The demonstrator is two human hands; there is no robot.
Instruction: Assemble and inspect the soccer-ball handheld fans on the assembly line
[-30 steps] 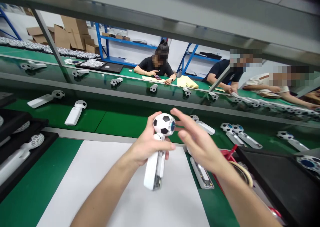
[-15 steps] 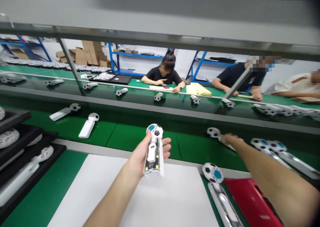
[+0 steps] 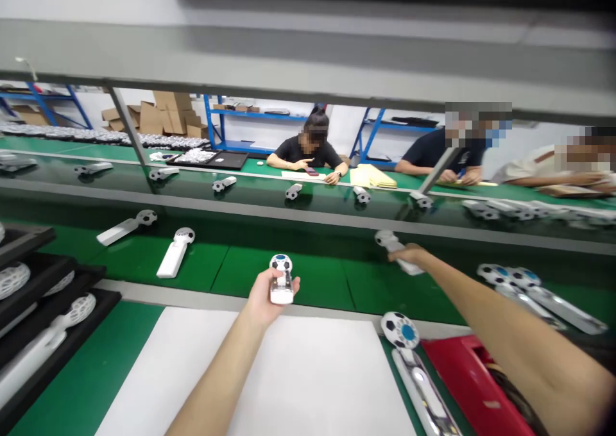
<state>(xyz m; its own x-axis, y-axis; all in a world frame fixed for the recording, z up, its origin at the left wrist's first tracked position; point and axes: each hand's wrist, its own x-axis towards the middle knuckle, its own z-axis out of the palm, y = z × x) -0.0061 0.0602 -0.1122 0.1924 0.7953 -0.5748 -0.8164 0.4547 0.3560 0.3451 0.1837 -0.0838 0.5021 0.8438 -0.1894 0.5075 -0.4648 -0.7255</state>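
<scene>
Over the far edge of the white mat [image 3: 289, 378], the left hand [image 3: 264, 295] is closed round a handheld fan [image 3: 281, 279] with a football-patterned head, held upright. On the green belt [image 3: 289, 276] beyond, the right hand [image 3: 409, 255] lies on the handle of a second fan [image 3: 391, 242]; how firmly it grips cannot be told. A third fan [image 3: 414, 365] lies beside a red tray [image 3: 462, 378] near the mat's right edge.

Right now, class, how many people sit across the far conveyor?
3: one person in black at centre, a second in dark blue further right, a third in a pale top at the right edge. Others may be hidden beyond the frame.
</scene>
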